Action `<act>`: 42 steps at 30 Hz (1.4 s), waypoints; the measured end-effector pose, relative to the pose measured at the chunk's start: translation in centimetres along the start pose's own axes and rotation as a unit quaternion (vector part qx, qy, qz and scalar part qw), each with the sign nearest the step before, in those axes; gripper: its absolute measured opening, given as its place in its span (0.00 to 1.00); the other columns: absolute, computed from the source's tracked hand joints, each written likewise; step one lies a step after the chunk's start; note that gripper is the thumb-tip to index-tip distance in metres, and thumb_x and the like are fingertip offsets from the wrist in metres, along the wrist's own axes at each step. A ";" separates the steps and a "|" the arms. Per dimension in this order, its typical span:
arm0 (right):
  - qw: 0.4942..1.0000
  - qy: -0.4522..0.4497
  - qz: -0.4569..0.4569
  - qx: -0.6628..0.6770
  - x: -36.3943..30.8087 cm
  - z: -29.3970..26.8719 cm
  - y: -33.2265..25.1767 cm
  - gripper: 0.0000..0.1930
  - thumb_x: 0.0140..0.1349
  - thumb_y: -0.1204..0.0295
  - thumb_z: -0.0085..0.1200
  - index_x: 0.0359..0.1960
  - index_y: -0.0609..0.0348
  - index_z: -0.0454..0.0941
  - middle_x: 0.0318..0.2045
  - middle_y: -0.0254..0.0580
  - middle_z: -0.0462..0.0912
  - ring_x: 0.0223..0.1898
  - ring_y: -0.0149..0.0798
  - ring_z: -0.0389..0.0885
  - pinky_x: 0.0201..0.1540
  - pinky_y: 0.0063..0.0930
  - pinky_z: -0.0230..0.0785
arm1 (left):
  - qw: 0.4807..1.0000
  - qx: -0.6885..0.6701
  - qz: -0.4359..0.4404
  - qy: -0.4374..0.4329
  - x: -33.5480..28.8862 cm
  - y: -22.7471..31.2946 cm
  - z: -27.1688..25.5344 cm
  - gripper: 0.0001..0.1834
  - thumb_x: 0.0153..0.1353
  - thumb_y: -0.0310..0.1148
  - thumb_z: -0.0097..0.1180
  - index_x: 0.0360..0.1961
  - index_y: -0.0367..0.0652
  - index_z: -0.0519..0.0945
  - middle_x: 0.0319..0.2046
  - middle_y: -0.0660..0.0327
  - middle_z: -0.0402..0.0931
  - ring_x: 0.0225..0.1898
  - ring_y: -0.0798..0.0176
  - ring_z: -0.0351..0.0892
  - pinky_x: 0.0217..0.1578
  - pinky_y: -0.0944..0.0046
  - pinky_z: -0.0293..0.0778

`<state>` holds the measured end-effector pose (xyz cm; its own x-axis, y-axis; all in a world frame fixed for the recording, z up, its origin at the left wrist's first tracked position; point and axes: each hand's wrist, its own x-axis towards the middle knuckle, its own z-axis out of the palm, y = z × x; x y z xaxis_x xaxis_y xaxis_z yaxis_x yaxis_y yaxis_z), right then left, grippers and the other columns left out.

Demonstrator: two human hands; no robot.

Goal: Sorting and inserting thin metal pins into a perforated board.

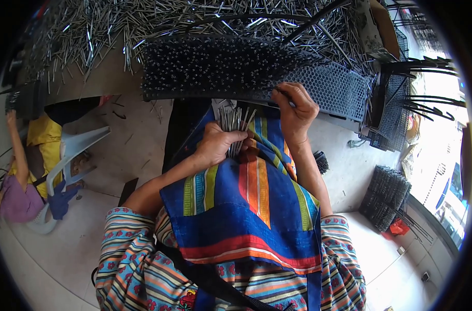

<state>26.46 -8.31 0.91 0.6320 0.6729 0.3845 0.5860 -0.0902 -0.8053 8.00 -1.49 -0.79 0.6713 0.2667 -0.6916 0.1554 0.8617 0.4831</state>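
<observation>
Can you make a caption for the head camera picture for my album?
Left hand grips thin metal rods, right hand at a partly filled honeycomb tray.

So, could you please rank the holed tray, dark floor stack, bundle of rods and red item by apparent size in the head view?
1. Holed tray
2. Dark floor stack
3. Bundle of rods, partly hidden by the left hand
4. Red item

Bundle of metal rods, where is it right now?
In the head view, the bundle is in the left hand, near the upper middle, below the perforated tray.
</observation>
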 end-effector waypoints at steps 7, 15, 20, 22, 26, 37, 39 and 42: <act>0.999 0.011 0.022 0.039 0.3 0.1 -0.3 0.08 0.50 0.86 0.60 0.33 0.67 0.81 0.28 0.39 0.81 0.27 0.27 0.80 0.30 0.18 0.72 | 0.999 -0.022 0.031 0.004 -0.3 0.3 0.6 0.07 0.56 0.15 0.55 0.36 0.31 0.80 0.31 0.48 0.82 0.31 0.57 0.85 0.31 0.64 0.83; 0.993 -0.020 0.065 -0.099 -0.2 -0.8 -2.7 0.07 0.50 0.82 0.63 0.32 0.64 0.83 0.25 0.36 0.80 0.26 0.25 0.77 0.29 0.17 0.68 | 0.997 -0.072 0.021 -0.007 -0.4 0.5 0.4 0.09 0.55 0.13 0.55 0.37 0.31 0.79 0.31 0.47 0.82 0.30 0.56 0.85 0.31 0.64 0.83; 0.935 -0.183 0.285 0.106 -2.7 -0.4 -2.6 0.05 0.50 0.80 0.63 0.29 0.67 0.81 0.24 0.34 0.81 0.27 0.23 0.76 0.29 0.18 0.68 | 0.997 -0.036 0.044 -0.053 -0.1 0.1 0.4 0.10 0.54 0.14 0.57 0.37 0.32 0.80 0.31 0.50 0.83 0.30 0.58 0.85 0.31 0.64 0.83; 0.885 -0.227 0.354 0.200 -3.3 -0.1 -2.9 0.03 0.52 0.80 0.61 0.28 0.66 0.81 0.22 0.32 0.80 0.23 0.22 0.74 0.26 0.17 0.65 | 0.997 -0.015 0.049 -0.052 0.0 -0.1 0.7 0.09 0.55 0.15 0.57 0.38 0.32 0.80 0.31 0.51 0.83 0.30 0.58 0.85 0.31 0.64 0.83; 0.891 -0.101 0.365 0.249 -2.7 -0.9 -2.4 0.01 0.57 0.81 0.57 0.31 0.65 0.80 0.18 0.28 0.74 0.18 0.19 0.65 0.20 0.15 0.54 | 0.998 -0.049 0.030 0.012 0.1 -0.1 0.5 0.09 0.59 0.19 0.54 0.41 0.32 0.80 0.31 0.52 0.82 0.30 0.58 0.85 0.31 0.63 0.83; 0.994 0.020 0.072 0.082 -0.5 -0.4 -2.3 0.07 0.48 0.85 0.62 0.29 0.65 0.81 0.27 0.35 0.80 0.25 0.23 0.73 0.28 0.16 0.63 | 1.000 -0.004 0.026 0.003 0.0 0.1 0.0 0.12 0.60 0.19 0.50 0.45 0.30 0.75 0.32 0.48 0.82 0.31 0.55 0.85 0.32 0.61 0.83; 0.989 0.053 0.076 0.112 -0.5 -0.6 -2.7 0.07 0.47 0.85 0.62 0.30 0.65 0.81 0.28 0.37 0.81 0.27 0.25 0.75 0.29 0.16 0.65 | 1.000 -0.012 0.021 0.003 0.0 0.1 -0.1 0.11 0.60 0.19 0.50 0.44 0.30 0.75 0.32 0.49 0.82 0.31 0.56 0.85 0.32 0.61 0.83; 0.999 0.015 0.023 0.046 0.2 -0.8 -2.9 0.07 0.47 0.85 0.62 0.30 0.65 0.82 0.28 0.38 0.81 0.27 0.26 0.76 0.30 0.17 0.67 | 0.999 -0.032 0.022 -0.018 0.2 0.0 -0.2 0.10 0.60 0.19 0.51 0.42 0.29 0.76 0.32 0.48 0.82 0.31 0.56 0.85 0.32 0.62 0.83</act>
<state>25.29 -8.48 3.73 0.6730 0.6470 0.3584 0.5079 -0.0521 -0.8598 7.95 -1.38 -1.05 0.7024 0.2903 -0.6499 0.0790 0.8756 0.4765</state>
